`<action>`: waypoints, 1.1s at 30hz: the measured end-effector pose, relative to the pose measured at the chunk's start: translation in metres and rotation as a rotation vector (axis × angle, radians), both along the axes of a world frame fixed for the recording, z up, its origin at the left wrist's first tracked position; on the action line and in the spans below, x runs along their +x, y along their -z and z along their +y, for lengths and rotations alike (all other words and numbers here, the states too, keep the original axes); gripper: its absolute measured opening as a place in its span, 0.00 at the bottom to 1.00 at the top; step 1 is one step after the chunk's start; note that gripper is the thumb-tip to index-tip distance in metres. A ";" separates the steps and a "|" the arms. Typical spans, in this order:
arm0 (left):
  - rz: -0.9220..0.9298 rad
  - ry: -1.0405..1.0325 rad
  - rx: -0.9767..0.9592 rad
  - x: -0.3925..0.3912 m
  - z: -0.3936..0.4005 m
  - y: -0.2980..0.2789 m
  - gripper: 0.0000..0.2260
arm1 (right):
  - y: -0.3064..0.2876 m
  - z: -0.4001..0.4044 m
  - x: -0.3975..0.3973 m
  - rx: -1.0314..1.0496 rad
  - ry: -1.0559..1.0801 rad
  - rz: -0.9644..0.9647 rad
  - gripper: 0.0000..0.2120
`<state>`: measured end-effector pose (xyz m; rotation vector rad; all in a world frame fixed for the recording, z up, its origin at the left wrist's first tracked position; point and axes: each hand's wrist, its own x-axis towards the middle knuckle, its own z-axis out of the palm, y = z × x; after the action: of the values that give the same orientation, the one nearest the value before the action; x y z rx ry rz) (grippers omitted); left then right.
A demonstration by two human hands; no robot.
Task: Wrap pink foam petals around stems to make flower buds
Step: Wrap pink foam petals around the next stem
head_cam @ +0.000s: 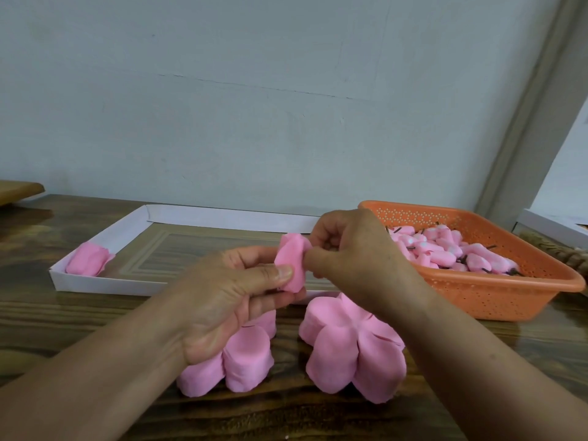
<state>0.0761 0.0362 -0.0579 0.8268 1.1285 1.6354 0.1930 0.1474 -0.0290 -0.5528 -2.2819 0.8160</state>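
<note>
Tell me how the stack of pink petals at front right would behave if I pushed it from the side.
The front-right petal stack looks like soft foam, so it is probably very light and would slide on the wooden table. Its layers appear loose, so a push would likely skew or topple them. The lobes should bend, not crack.

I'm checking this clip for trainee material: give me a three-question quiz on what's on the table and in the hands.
1. True or false: the orange basket holds wrapped pink pieces with dark stems.
2. What do both hands hold between them?
3. Where does the lone finished bud lie? A) in the basket B) in the white tray C) on the petal stacks

Key:
1. True.
2. A pink foam bud; the left hand grips it with thumb on top, and the right hand pinches its upper edge.
3. B, at the tray's left corner.
</note>
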 end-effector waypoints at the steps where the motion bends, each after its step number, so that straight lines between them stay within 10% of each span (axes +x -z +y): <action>1: 0.001 0.001 0.003 0.000 0.000 0.000 0.11 | 0.000 0.000 0.000 -0.025 -0.009 0.006 0.08; 33: 0.519 -0.208 -0.058 0.000 -0.003 0.003 0.18 | 0.004 -0.001 -0.002 -0.329 -0.226 0.067 0.06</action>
<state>0.0762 0.0334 -0.0613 1.1678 1.6597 1.5869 0.1907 0.1459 -0.0332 -0.4063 -2.1861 1.3159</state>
